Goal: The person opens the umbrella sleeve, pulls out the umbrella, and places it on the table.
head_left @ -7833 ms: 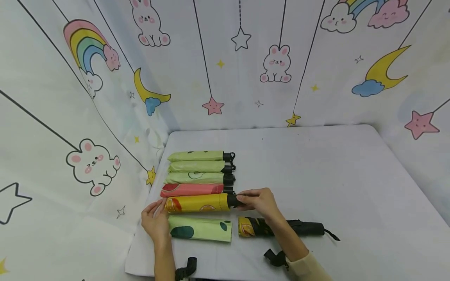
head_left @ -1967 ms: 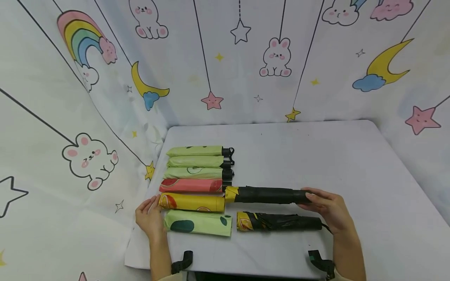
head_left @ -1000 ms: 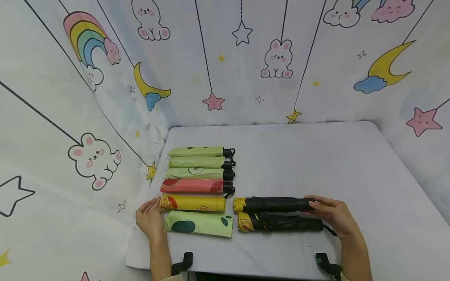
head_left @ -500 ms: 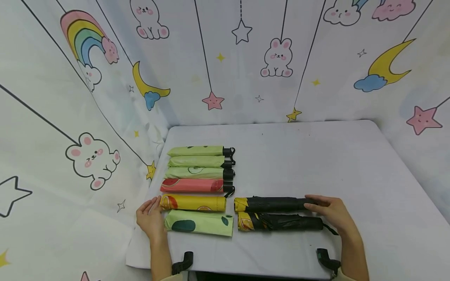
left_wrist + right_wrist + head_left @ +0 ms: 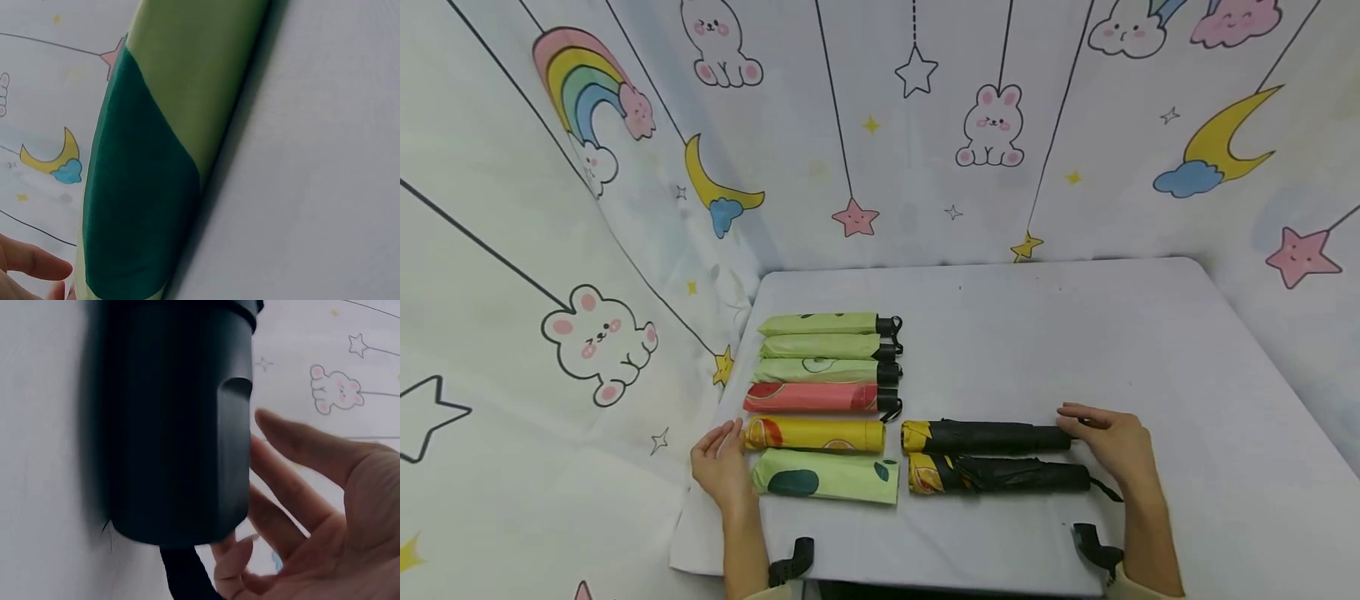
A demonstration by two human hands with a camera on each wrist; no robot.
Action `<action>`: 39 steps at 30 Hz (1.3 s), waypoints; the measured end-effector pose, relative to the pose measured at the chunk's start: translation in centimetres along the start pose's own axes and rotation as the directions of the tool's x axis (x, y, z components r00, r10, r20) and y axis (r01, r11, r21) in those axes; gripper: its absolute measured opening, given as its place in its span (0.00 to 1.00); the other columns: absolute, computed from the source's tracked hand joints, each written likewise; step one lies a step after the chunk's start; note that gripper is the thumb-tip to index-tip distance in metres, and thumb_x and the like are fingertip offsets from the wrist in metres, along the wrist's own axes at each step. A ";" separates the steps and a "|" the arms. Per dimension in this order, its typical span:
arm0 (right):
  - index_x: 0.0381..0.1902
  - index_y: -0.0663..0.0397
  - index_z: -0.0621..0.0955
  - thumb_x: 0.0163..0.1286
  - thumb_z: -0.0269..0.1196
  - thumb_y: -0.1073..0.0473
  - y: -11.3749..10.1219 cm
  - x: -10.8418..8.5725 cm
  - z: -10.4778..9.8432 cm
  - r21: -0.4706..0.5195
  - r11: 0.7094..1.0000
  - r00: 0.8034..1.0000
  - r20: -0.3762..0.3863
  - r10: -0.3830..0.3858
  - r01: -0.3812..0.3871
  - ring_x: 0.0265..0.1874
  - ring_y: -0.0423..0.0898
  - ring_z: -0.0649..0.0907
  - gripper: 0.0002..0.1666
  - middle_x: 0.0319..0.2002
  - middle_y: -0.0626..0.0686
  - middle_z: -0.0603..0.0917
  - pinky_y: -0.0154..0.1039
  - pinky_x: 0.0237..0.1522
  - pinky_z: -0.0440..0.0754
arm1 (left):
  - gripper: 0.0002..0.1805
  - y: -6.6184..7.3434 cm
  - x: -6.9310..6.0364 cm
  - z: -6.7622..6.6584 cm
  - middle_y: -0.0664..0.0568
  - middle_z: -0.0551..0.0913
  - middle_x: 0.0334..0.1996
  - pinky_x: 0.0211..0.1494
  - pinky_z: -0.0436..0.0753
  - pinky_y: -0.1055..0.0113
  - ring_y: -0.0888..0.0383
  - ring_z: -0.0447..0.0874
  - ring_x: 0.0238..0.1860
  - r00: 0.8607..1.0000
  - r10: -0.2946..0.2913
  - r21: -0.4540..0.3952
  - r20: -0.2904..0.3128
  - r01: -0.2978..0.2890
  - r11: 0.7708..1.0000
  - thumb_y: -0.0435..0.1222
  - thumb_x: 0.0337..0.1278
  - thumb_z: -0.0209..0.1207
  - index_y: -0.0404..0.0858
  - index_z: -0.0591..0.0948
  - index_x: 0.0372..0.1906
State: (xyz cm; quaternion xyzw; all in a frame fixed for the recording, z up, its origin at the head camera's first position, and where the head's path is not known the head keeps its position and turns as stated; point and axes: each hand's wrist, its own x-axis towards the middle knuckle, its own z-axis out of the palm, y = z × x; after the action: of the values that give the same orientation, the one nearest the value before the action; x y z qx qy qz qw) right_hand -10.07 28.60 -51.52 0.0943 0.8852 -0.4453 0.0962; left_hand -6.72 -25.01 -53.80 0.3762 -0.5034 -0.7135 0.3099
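Toward the front left of the table lies a yellow fruit-print umbrella sleeve (image 5: 816, 435). My left hand (image 5: 722, 468) holds its left end with the fingertips; that contact is mostly hidden in the left wrist view, behind a light-green umbrella sleeve (image 5: 144, 175). To the right of the yellow sleeve, a black folded umbrella (image 5: 992, 437) with a yellow tip lies flat. My right hand (image 5: 1112, 446) is at its handle end, thumb and fingers spread. In the right wrist view, the thumb stands off the black handle (image 5: 175, 437), with other fingers behind it near the strap (image 5: 187, 569).
A second black-and-orange-print umbrella (image 5: 1000, 475) lies just in front of the first. Behind the yellow sleeve, a red sleeved umbrella (image 5: 812, 397) and several green sleeved umbrellas (image 5: 820, 347) lie side by side. A white table (image 5: 1037, 333) carries everything, with a printed cloth behind.
The black umbrella came out of the yellow sleeve to the right and was laid beside the second one. My right hand has since loosened from its handle. The left hand barely moved lately.
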 end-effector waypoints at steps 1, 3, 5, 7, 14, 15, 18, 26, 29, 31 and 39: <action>0.62 0.48 0.86 0.71 0.66 0.33 -0.1 0.0 0.0 -0.003 1.000 1.000 -0.028 -0.002 0.002 0.67 0.67 0.75 0.33 0.67 0.62 0.80 0.58 0.55 0.78 | 0.18 0.1 0.0 0.1 0.38 0.80 0.51 0.59 0.85 0.67 0.53 0.90 0.52 1.000 0.001 0.000 0.000 -0.001 1.000 0.20 0.66 0.61 0.28 0.71 0.57; 0.61 0.48 0.87 0.71 0.66 0.33 -0.5 0.1 0.2 -0.012 1.000 0.997 -0.072 -0.013 0.012 0.64 0.65 0.78 0.33 0.64 0.63 0.82 0.52 0.51 0.79 | 0.18 0.2 -0.1 0.1 0.39 0.80 0.52 0.59 0.84 0.68 0.54 0.90 0.52 1.000 0.001 0.006 0.006 -0.001 1.000 0.20 0.66 0.61 0.29 0.71 0.56; 0.61 0.49 0.87 0.71 0.67 0.34 -0.9 0.2 0.4 -0.012 0.999 0.994 -0.101 -0.042 0.041 0.61 0.64 0.80 0.32 0.61 0.63 0.84 0.48 0.48 0.78 | 0.17 0.4 -0.1 0.2 0.39 0.80 0.52 0.60 0.84 0.67 0.54 0.89 0.53 1.000 0.005 0.006 0.013 -0.005 1.000 0.20 0.66 0.60 0.30 0.72 0.56; 0.59 0.50 0.88 0.71 0.68 0.37 -1.5 0.3 0.7 -0.015 0.996 0.988 -0.128 -0.084 0.082 0.58 0.63 0.82 0.30 0.57 0.63 0.86 0.46 0.46 0.78 | 0.17 0.5 0.0 0.2 0.40 0.79 0.52 0.61 0.83 0.67 0.53 0.88 0.55 1.000 0.005 0.010 0.024 -0.005 1.000 0.20 0.66 0.60 0.31 0.72 0.56; 0.57 0.53 0.88 0.71 0.69 0.39 -3.7 1.1 1.8 -0.027 0.983 0.973 -0.143 -0.182 0.180 0.53 0.59 0.85 0.28 0.49 0.59 0.90 0.44 0.44 0.82 | 0.18 1.0 0.1 0.5 0.39 0.78 0.54 0.63 0.82 0.64 0.51 0.88 0.57 0.998 0.019 0.032 0.057 -0.021 0.999 0.19 0.66 0.60 0.30 0.72 0.57; 0.57 0.53 0.88 0.71 0.69 0.39 -4.0 1.2 1.9 -0.024 0.982 0.972 -0.135 -0.191 0.189 0.53 0.60 0.84 0.28 0.50 0.59 0.90 0.48 0.46 0.82 | 0.18 1.0 0.1 0.5 0.40 0.78 0.54 0.63 0.82 0.65 0.51 0.87 0.57 0.998 0.017 0.032 0.058 -0.019 0.999 0.19 0.66 0.60 0.30 0.72 0.57; 0.57 0.54 0.88 0.72 0.68 0.38 -4.9 1.6 2.2 -0.015 0.976 0.969 -0.118 -0.218 0.218 0.57 0.62 0.84 0.29 0.53 0.60 0.89 0.59 0.53 0.82 | 0.19 1.3 0.2 0.7 0.39 0.78 0.55 0.62 0.82 0.65 0.49 0.87 0.58 0.998 0.017 0.012 0.060 -0.017 1.000 0.19 0.66 0.60 0.30 0.71 0.58; 0.57 0.53 0.88 0.70 0.70 0.37 -7.5 2.6 2.6 0.101 0.959 0.964 -0.010 -0.267 0.266 0.61 0.60 0.82 0.30 0.56 0.58 0.88 0.63 0.61 0.78 | 0.18 2.2 0.5 1.6 0.36 0.79 0.58 0.63 0.82 0.65 0.47 0.86 0.60 0.996 0.020 0.028 0.082 -0.022 0.999 0.19 0.67 0.59 0.31 0.71 0.58; 0.56 0.50 0.88 0.69 0.70 0.36 -8.6 3.0 2.9 0.126 0.954 0.959 0.035 -0.280 0.274 0.61 0.57 0.83 0.29 0.57 0.55 0.88 0.63 0.62 0.78 | 0.18 2.3 0.7 2.0 0.36 0.79 0.59 0.64 0.82 0.64 0.47 0.85 0.61 0.995 0.030 0.061 0.099 -0.036 0.997 0.19 0.68 0.58 0.31 0.71 0.58; 0.56 0.50 0.88 0.70 0.69 0.37 -9.4 3.1 3.2 0.107 0.949 0.952 0.042 -0.302 0.296 0.60 0.57 0.83 0.28 0.56 0.54 0.88 0.64 0.61 0.78 | 0.19 2.4 0.8 2.3 0.37 0.79 0.58 0.65 0.82 0.63 0.46 0.84 0.62 0.994 0.028 0.062 0.109 -0.035 0.997 0.18 0.67 0.58 0.31 0.71 0.59; 0.53 0.51 0.89 0.71 0.70 0.43 -12.7 4.1 5.3 0.052 0.925 0.922 0.078 -0.379 0.376 0.53 0.55 0.87 0.22 0.48 0.52 0.91 0.61 0.55 0.83 | 0.20 2.8 1.3 3.0 0.39 0.79 0.56 0.66 0.82 0.60 0.43 0.83 0.63 0.992 0.016 0.081 0.128 -0.027 0.996 0.17 0.65 0.57 0.31 0.70 0.58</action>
State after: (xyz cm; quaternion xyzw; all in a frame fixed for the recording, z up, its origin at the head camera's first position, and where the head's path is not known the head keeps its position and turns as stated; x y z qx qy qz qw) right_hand -16.81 17.27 -45.90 -0.0957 0.8736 -0.4751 0.0450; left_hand -9.74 -25.43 -50.82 0.3370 -0.5550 -0.7113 0.2692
